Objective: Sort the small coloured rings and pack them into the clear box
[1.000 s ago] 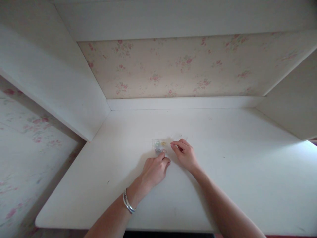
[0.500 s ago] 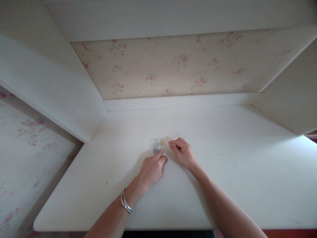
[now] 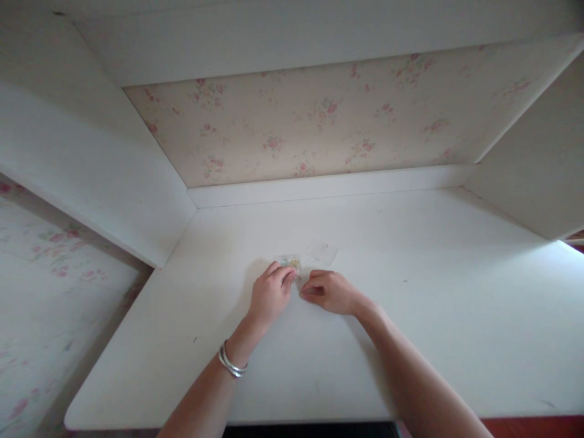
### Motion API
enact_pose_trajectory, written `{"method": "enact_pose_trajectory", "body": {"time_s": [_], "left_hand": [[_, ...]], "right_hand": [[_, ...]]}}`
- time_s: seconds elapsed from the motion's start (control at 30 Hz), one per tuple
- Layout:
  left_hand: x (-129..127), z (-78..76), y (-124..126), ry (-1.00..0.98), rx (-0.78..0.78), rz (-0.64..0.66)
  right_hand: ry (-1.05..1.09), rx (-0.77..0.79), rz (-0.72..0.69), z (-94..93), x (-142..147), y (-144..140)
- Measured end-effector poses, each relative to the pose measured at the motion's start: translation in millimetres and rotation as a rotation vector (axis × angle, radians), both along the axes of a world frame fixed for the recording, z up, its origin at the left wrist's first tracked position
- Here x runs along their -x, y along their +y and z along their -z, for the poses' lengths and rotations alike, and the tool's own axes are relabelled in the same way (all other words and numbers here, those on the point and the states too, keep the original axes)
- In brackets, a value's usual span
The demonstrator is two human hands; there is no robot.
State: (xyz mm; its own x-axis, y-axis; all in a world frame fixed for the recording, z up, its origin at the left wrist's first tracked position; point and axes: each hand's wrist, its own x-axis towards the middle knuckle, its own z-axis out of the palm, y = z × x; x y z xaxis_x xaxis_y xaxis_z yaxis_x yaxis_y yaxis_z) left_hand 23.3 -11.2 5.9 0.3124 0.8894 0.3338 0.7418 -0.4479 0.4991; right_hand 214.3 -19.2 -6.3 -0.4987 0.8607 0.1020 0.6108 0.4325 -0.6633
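Observation:
A small clear plastic box (image 3: 289,259) with compartments lies on the white desk; small yellowish and greenish pieces show inside it. My left hand (image 3: 271,295), a silver bangle on its wrist, reaches over the front of this box with thumb and fingers pinched together. It covers the front compartments, and whatever lies between its fingertips is too small to make out. Just right of the box, my right hand (image 3: 331,293) is closed in a pinch low over the desk; its fingertips hide anything they hold. Behind it rests a flat clear lid-like piece (image 3: 323,250).
The white desktop (image 3: 433,340) stretches out on both sides, with a small dark sliver (image 3: 194,339) at left. White side panels (image 3: 114,158) and a back wall with floral paper (image 3: 296,131) enclose the desk. A dark edge (image 3: 314,431) shows at the bottom.
My left hand has moved up and left, now covering the front of the box. My right hand has come down toward me and slightly left, uncovering the clear lid-like piece. The view has tilted slightly.

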Motion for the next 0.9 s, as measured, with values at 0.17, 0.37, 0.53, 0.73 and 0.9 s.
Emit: {"method": "enact_pose_trajectory", "body": {"time_s": [0.17,0.37,0.53,0.73,0.9], "left_hand": [[-5.2,-0.3,1.8,0.094,0.008,-0.019],[12.5,-3.4,6.1,-0.030,-0.016,-0.069],[29.6,1.2,14.8,-0.097,0.021,-0.161],[30.7,14.8,23.2,-0.190,0.109,-0.183],[28.6,23.7,25.2,-0.283,0.230,-0.200]], "right_hand": [[-0.064,0.008,-0.060,-0.6,0.5,1.4],[-0.075,-0.033,-0.084,-3.4,1.0,-0.7],[0.095,0.035,-0.033,-10.3,1.2,-1.9],[0.288,-0.163,0.340,1.5,14.7,4.6],[0.239,-0.274,0.289,10.8,29.4,2.8]]}}
